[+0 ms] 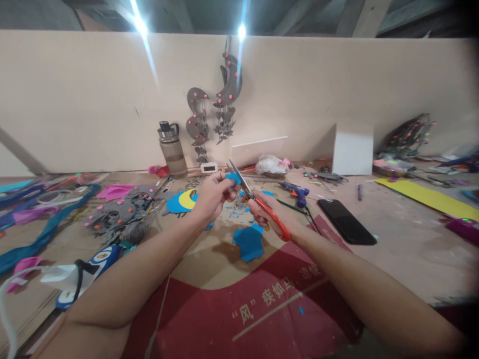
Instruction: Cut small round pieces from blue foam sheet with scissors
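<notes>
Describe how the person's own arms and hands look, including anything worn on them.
The left hand and right hand are ungloved, with no rings visible. The left forearm and right forearm are bare: no sleeves, watch or bracelet in view.

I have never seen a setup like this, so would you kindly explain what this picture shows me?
There is no machine here: these are a person's own bare hands, seen by a camera worn on the head, looking forward and down. The left hand pinches a small blue piece. The right hand holds orange-handled scissors, with the blades beside that piece. Below the hands, a larger blue shape lies on printed cardboard, with blue scraps behind it. To the right are a glue gun and a black phone; at the back stands a bottle, and grey ornaments hang against the wall.
</notes>
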{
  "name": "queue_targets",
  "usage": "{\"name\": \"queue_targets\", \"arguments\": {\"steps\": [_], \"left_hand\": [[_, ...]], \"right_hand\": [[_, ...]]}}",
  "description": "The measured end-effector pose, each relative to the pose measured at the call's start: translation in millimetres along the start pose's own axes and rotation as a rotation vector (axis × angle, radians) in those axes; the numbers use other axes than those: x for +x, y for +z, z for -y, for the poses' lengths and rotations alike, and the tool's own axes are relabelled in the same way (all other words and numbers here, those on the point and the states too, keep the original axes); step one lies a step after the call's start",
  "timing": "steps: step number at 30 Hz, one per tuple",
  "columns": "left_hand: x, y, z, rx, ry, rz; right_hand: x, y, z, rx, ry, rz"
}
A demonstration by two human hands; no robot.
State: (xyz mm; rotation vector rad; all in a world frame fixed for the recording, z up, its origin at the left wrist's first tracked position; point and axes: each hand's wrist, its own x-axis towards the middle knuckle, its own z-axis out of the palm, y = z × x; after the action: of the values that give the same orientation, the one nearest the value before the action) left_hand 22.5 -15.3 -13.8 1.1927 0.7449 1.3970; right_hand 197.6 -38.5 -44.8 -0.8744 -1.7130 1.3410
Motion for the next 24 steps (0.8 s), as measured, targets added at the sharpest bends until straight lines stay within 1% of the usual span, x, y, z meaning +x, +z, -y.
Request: {"name": "queue_targets", "arguments": {"steps": [9,14,24], "left_hand": [[-1.1,1.4,-1.3,-0.021,-0.026,-0.002],[-0.6,2.0,-2.7,-0.035,-0.034,-0.013],[-0.1,1.4,-1.3,-0.038,-0.029,-0.021]], "right_hand": [[-1.4,0.9,2.1,0.0,-0.012,-0.007],[-2.3,2.1,4.3,0.019,-0.02,0.019],[-0.3,0.4,-0.8,-0.002,-0.03,0.05]]}}
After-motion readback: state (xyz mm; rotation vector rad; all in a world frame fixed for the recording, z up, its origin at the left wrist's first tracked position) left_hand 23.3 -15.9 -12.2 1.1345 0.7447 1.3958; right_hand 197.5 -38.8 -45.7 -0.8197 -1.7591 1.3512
